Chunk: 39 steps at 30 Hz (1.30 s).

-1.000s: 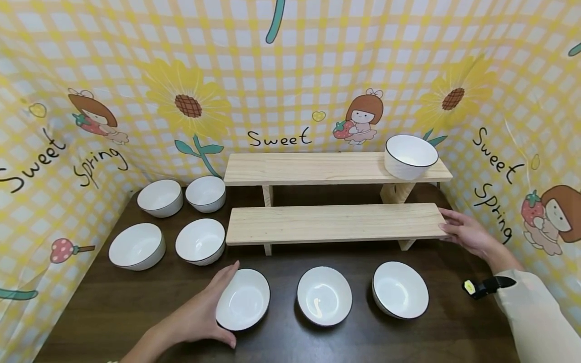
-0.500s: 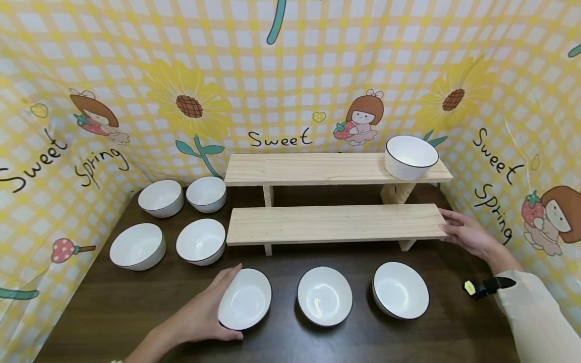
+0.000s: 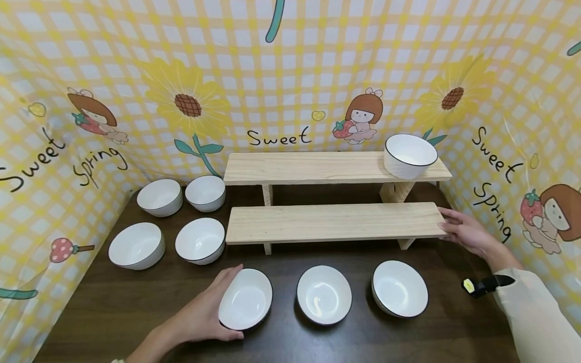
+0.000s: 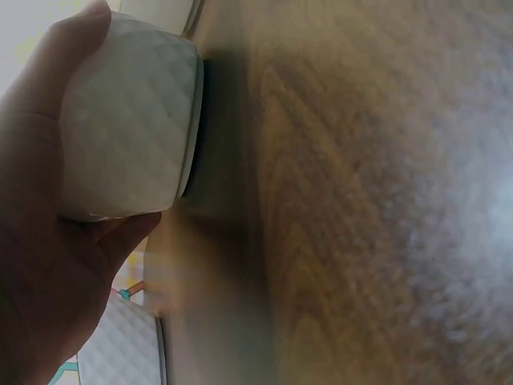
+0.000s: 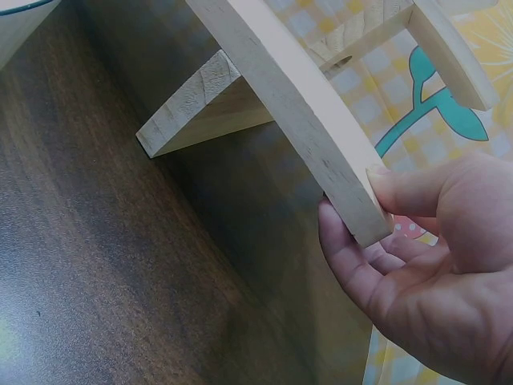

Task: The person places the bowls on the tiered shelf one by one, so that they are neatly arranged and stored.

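In the head view my left hand (image 3: 206, 307) grips a white bowl (image 3: 246, 299) with a dark rim, at the left of the front row. The left wrist view shows thumb and fingers spread round the bowl's diamond-textured side (image 4: 132, 120); its foot is close to the table, though whether it touches I cannot tell. My right hand (image 3: 472, 237) pinches the right end of the lower wooden shelf board (image 3: 336, 223). In the right wrist view the thumb lies on top of the board (image 5: 321, 136) with fingers curled beneath its end.
Two more white bowls, a middle one (image 3: 324, 295) and a right one (image 3: 400, 289), stand in the front row. Several bowls (image 3: 137, 246) stand at the left. Another bowl (image 3: 410, 156) sits on the upper shelf board (image 3: 304, 168). A patterned cloth (image 3: 290, 75) encloses the dark table (image 3: 290, 343).
My left thumb and fingers have come in against the bowl, which has shifted slightly to the right. My right hand has stayed on the shelf end.
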Available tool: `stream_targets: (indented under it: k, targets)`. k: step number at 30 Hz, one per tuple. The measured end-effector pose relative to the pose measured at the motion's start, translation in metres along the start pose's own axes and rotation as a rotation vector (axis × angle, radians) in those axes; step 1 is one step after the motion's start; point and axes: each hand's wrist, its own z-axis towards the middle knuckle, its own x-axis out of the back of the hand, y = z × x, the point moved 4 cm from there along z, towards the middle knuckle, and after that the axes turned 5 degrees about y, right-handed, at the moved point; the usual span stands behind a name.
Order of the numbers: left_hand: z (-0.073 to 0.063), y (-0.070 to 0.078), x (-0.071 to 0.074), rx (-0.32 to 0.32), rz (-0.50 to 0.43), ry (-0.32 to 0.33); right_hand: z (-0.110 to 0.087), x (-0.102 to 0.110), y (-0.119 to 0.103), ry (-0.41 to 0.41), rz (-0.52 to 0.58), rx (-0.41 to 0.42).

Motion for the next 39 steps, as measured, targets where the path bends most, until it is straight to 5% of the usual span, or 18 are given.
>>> stream_targets:
  k: [22,39]
  targets:
    - [0.014,0.009,0.036,0.044,0.035,0.0,0.002,0.001,0.0,0.007,-0.01,-0.006]
    - [0.049,0.026,0.067,-0.007,0.102,0.0,0.001,0.001,0.0,0.011,-0.004,0.003]
